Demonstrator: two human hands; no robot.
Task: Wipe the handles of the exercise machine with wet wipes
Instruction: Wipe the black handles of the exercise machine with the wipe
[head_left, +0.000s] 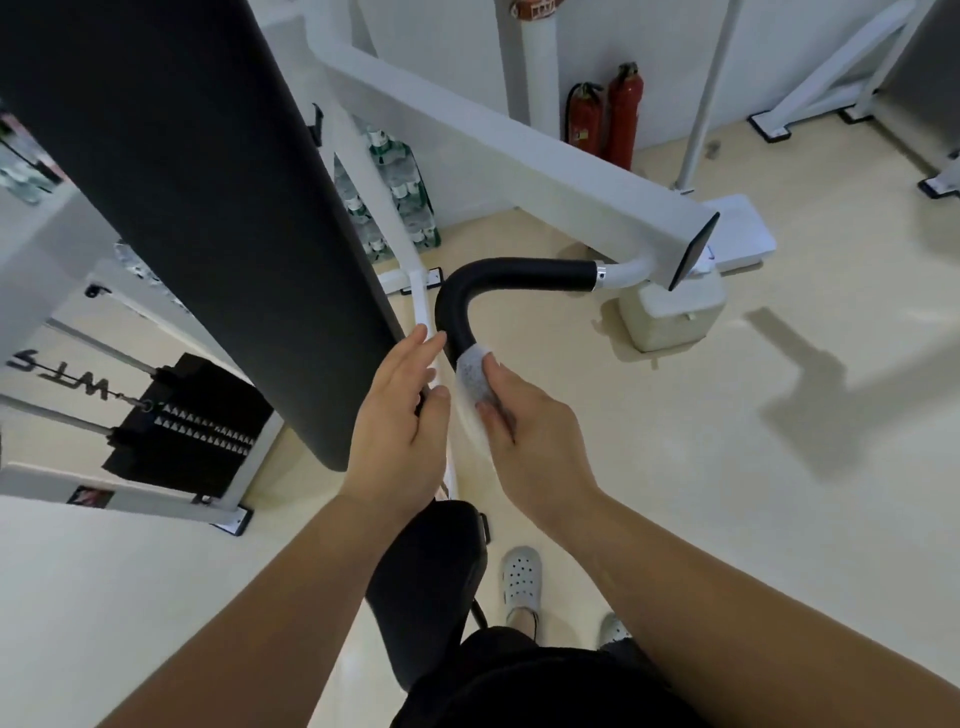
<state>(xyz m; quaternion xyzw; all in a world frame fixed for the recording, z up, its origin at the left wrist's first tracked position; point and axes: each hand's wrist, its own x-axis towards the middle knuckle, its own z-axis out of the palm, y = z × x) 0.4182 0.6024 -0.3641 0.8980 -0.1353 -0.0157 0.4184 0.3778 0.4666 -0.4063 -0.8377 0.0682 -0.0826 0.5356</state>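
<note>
A curved black foam handle (498, 275) sticks out from the machine's white arm (519, 156) and bends down toward me. My right hand (530, 436) is wrapped around its lower end with a white wet wipe (472, 376) between fingers and grip. The wipe covers the handle's tip, which is hidden. Just left of it, my left hand (405, 431) hovers with its fingers loosely spread, its fingertips near the edge of the black back pad (208, 197); it holds nothing that I can see.
The weight stack (182, 421) with guide rods stands at the lower left. The black seat (431, 571) is under my arms. Two red fire extinguishers (608, 114) and shrink-wrapped water bottles (395, 187) stand by the far wall. A pale canister (670, 317) sits on the beige floor.
</note>
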